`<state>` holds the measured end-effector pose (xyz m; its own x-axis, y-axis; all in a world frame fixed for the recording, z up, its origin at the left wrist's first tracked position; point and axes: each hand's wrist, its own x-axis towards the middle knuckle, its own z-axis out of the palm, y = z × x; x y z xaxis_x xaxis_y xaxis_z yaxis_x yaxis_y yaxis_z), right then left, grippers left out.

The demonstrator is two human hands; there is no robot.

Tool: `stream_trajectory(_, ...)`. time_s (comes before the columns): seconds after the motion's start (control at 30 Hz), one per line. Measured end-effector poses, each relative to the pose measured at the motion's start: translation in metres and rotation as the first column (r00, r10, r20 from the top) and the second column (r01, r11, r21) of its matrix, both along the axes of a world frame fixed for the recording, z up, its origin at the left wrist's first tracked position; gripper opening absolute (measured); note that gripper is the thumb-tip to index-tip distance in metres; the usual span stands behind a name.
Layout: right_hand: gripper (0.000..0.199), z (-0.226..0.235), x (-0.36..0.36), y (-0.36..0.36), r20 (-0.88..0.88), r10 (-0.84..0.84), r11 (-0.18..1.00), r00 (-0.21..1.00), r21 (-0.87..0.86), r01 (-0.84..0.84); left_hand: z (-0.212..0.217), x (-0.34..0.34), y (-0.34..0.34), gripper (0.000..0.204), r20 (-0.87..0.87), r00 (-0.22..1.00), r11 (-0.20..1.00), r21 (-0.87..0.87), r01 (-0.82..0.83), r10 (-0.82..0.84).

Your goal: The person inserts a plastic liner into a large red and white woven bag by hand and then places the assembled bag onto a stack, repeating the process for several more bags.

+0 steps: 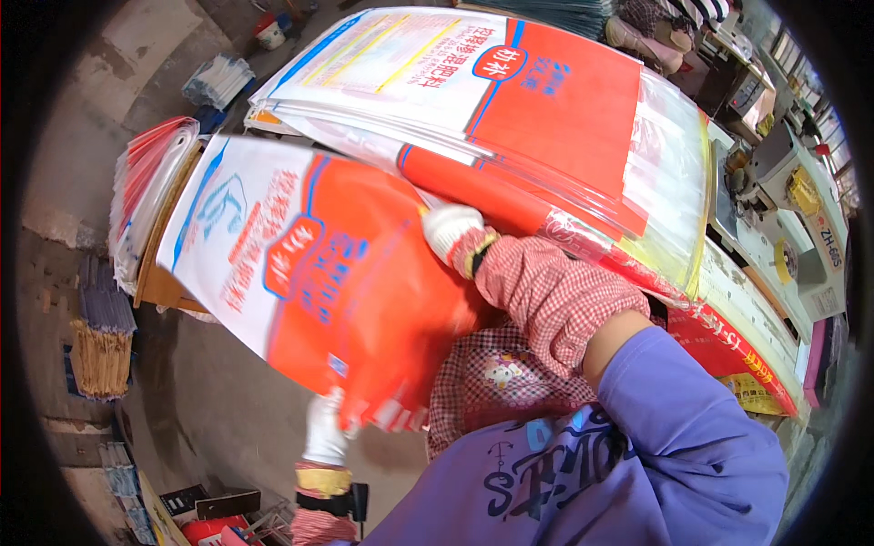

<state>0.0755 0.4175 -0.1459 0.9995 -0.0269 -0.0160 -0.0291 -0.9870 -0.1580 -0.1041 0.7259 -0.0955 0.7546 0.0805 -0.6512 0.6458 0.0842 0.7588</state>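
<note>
A large flat sack (pixel 300 273), white at one end and orange-red at the other with blue print, hangs tilted in front of me, blurred by motion. My left hand (pixel 325 428), in a white glove, grips its lower edge. My right hand (pixel 452 229), in a white glove with a red checked sleeve cover, presses on its upper right corner next to a thick stack of matching sacks (pixel 510 109) on the work table (pixel 746 300). The top of that stack shows a clear plastic end at the right.
A sewing machine (pixel 783 182) stands at the right end of the table. A second pile of sacks (pixel 146 182) rests on a wooden stand at the left. Brown bundles (pixel 100 350) sit on the concrete floor. Red tools and boxes (pixel 214 519) lie at the bottom.
</note>
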Motion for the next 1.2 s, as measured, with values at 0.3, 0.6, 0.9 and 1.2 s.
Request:
stream_trajectory(0.3,0.017,-0.118,-0.058,-0.099,-0.108,0.166,0.986,0.980,0.022,-0.164,-0.084,-0.034,-0.031,0.032,-0.383,0.918,0.957,0.211,0.199,-0.106)
stream_trajectory(0.6,0.018,-0.095,-0.090,-0.082,0.086,0.055,0.963,0.995,0.257,-0.075,-0.038,0.016,-0.045,0.042,-0.680,0.371,-0.242,0.628,0.739,-0.632)
stream_trajectory(0.9,0.019,-0.073,-0.139,-0.092,0.288,-0.092,0.918,0.953,0.396,-0.031,0.172,0.122,-0.312,0.025,-0.190,-0.066,-0.147,0.453,0.879,-0.980)
stream_trajectory(1.2,0.022,0.105,-0.203,-0.148,-0.188,0.411,0.867,0.892,0.382,-0.319,0.085,0.170,-0.520,0.015,0.123,-0.647,0.151,0.989,0.012,-0.753)
